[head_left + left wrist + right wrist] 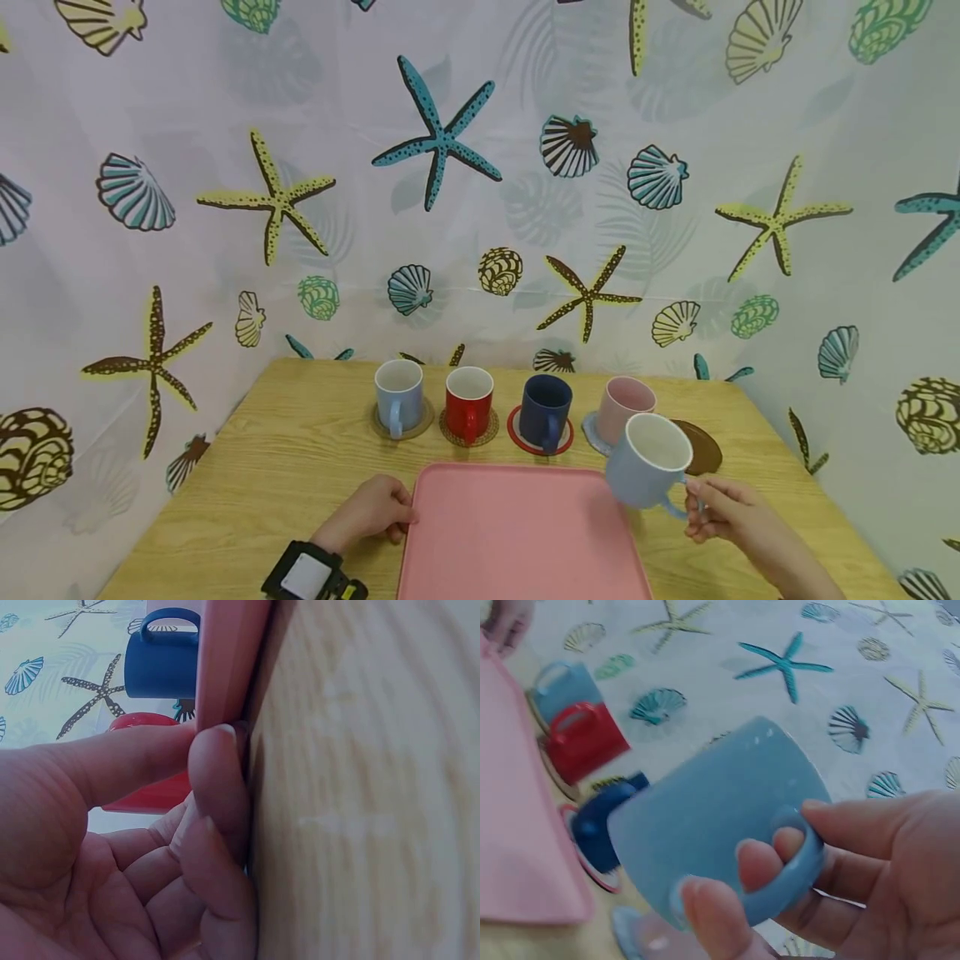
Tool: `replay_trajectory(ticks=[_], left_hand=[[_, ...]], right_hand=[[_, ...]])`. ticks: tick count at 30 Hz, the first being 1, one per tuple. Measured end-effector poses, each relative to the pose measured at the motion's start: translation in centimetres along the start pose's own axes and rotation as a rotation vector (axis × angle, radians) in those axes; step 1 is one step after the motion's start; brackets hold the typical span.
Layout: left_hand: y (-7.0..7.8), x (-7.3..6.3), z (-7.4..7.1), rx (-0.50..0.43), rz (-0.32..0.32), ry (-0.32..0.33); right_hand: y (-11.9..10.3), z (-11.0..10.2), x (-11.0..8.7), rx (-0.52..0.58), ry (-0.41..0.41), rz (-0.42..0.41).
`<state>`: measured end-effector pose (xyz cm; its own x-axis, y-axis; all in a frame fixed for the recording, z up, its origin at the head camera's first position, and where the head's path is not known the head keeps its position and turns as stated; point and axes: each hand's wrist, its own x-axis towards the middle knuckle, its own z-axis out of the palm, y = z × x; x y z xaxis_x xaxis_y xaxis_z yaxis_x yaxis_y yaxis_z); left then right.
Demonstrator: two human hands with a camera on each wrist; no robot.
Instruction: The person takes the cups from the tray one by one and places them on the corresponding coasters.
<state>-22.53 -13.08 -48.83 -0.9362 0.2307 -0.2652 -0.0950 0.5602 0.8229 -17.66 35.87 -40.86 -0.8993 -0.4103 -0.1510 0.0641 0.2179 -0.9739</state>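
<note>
My right hand (723,510) grips a light blue mug (647,465) by its handle, fingers curled through the loop. The mug is held up over the right edge of a pink tray (525,533), tilted a little. In the right wrist view the handle (791,877) shows with fingertips coming through it. At the tray's left edge my left hand (381,510) pinches the rim between thumb and fingers. The left wrist view shows the thumb (142,757) on the tray's side wall and the fingertips at its underside by the wooden table (360,787).
Behind the tray stand a pale blue mug (400,396), a red mug (469,404), a navy mug (544,412) and a pink mug (625,404), each on a coaster. A brown coaster (701,447) lies at the right with no mug on it. A patterned curtain (480,208) hangs behind the table.
</note>
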Motion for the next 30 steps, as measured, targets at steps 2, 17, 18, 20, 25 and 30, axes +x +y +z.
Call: replay_trajectory(ticks=[2,17,18,20,25,30], left_hand=[[0.0,0.1,0.0,0.000,-0.001,0.000],[0.1,0.2,0.1,-0.009,0.032,-0.009],[0.1,0.3,0.1,-0.011,0.031,-0.012],[0.2,0.3,0.1,-0.012,0.023,-0.017],[0.3,0.6,0.1,0.004,0.014,-0.015],[0.3,0.8,0.2,-0.008,0.035,-0.017]], right_hand=[[-0.4,-1.2,-0.4,-0.021,0.125,0.033],[2.5,-6.5,3.1,0.000,0.611,0.132],[2.7,-6.6,3.4,0.000,0.617,0.134],[3.0,-6.7,3.9,-0.005,0.628,0.137],[3.3,-6.7,5.0,-0.032,0.652,0.140],[3.7,-6.9,5.4,-0.074,0.680,0.172]])
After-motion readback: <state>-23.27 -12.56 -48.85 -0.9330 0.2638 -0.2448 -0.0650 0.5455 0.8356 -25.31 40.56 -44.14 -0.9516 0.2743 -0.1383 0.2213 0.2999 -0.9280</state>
